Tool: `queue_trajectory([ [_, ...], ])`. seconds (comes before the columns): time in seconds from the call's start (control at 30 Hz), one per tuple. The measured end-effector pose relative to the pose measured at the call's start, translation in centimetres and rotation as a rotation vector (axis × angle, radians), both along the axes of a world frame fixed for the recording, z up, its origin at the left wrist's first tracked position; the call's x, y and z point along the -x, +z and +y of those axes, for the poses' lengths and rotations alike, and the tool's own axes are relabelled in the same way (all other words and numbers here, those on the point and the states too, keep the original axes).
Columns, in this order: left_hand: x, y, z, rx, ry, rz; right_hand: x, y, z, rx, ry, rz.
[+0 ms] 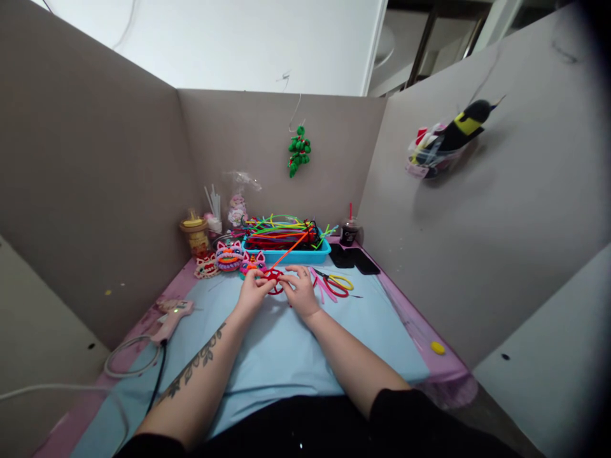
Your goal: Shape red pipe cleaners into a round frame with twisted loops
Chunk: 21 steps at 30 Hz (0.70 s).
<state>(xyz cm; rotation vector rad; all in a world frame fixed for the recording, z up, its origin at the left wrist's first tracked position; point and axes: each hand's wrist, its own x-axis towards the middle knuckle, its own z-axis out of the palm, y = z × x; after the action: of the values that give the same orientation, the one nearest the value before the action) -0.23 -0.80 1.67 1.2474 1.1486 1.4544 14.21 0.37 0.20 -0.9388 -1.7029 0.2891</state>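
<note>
Head view shows your 2 bare hands meeting over the far middle of the desk (286,356), which is covered by a light blue sheet with pink edges. Your left hand (252,291) and right hand (301,291) both pinch a red pipe cleaner shape (273,280) between them; the grip of each hand is pressed together on the red loops, the fingertips close to each other. The shape lies just above the blue sheet, right in front of a blue tray (305,257). An orange pipe cleaner (292,250) runs up from the red shape and leans over the tray's near edge.

The tray holds a heap of pipe cleaners in green, red, orange and yellow. Left of it, touching or just beside one another, stand 3 small woven lion heads (229,257), and beyond them a yellow-lidded cup (195,234). Just right of your right hand lie red and yellow scissors (338,283) beside a few pink pipe cleaner pieces (323,287). Farther right, 2 black phones (354,259) lie flat, with a dark drink cup (350,231) behind them.

Near your left forearm, at the desk's left edge, a pink glue gun (170,316) rests with its cable looping toward you. On the far partition hangs a green ornament (299,151).
</note>
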Motion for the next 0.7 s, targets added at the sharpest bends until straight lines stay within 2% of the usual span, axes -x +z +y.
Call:
queue_trajectory([
  [0.17, 0.1, -0.2, 0.0, -0.018, -0.053, 0.016, 0.2, 0.1, 0.0, 0.033, 0.008, 0.061],
  [0.43, 0.1, -0.4, 0.2, -0.043, -0.125, 0.024, 0.2, 0.1, 0.4, 0.26, 0.065, 0.214],
  [0.57, 0.1, -0.5, 0.2, -0.079, -0.124, 0.072, 0.1, 0.2, 0.5, 0.293, 0.082, 0.183],
  [0.7, 0.1, -0.7, 0.3, -0.122, -0.058, 0.2, 0.4, -0.6, 1.1, 0.372, 0.129, 0.234],
])
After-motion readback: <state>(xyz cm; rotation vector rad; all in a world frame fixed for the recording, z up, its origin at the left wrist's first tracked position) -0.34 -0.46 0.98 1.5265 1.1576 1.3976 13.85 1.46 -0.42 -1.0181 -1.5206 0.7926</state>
